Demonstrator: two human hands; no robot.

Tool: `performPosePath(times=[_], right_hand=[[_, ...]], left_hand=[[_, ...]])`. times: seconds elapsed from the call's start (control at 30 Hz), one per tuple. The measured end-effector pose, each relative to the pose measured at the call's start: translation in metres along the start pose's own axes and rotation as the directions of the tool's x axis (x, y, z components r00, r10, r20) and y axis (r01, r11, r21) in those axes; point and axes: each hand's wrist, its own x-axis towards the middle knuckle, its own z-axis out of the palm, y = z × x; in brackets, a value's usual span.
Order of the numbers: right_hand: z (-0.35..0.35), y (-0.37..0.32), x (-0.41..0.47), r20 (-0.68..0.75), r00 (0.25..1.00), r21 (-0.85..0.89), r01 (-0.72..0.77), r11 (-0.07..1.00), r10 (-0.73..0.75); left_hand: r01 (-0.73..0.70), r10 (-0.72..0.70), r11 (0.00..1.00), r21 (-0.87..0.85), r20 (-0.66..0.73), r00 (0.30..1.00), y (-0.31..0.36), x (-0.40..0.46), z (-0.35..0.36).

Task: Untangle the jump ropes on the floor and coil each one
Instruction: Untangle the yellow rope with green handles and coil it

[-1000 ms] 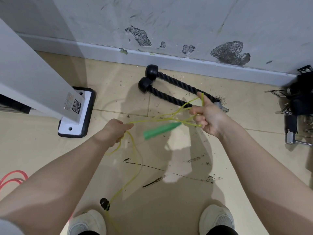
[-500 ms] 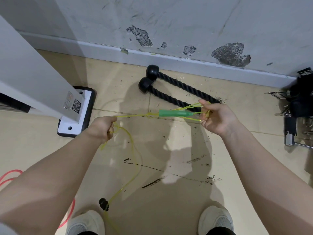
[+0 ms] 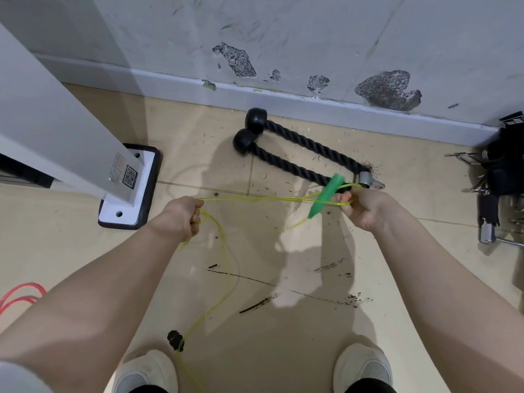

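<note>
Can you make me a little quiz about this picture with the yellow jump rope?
1. True or false: both hands are holding the yellow jump rope.
2. Which hand is the green handle next to? A) left hand B) right hand
3. What colour is the rope at the left edge of the floor?

Key: 1. true. 2. B. 3. red.

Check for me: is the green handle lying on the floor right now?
No, the green handle hangs in the air on the yellow rope stretched between the left hand and the right hand.
</note>
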Motion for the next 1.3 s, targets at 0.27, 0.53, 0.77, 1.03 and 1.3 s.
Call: performPosePath(times=[0.27,0.53,0.77,1.03,1.3], right_hand=[[0.006,-0.003,-0.014,0.317,0.948,0.289,-0.111,0.951,0.014],[0.002,-0.01,-0.013,0.319,0.878,-0.177,0.426,0.887,-0.358],[0.009,-0.016,-0.011,0.226,0.901,0.609,0.166,0.776,-0.37],[-0.023,-0.009,-0.008,0.571,0.818,-0.77,0.506,0.388,0.067],[-0.029,0.023,0.008,0.284,0.936,-0.868,0.343,0.36,-0.206]], left_hand=[[0.031,-0.031,1.0,0.002,0.002,1.0,0.0,-0.003,0.001],[-0.069,0.061,0.976,0.206,0.049,0.997,-0.001,-0.001,0.001],[-0.046,0.035,0.98,0.192,0.063,0.997,-0.002,0.001,-0.002],[-0.067,0.072,0.991,0.113,-0.039,0.997,-0.004,0.006,-0.01],[-0.126,0.134,0.985,0.121,-0.062,0.989,-0.004,0.014,-0.018]])
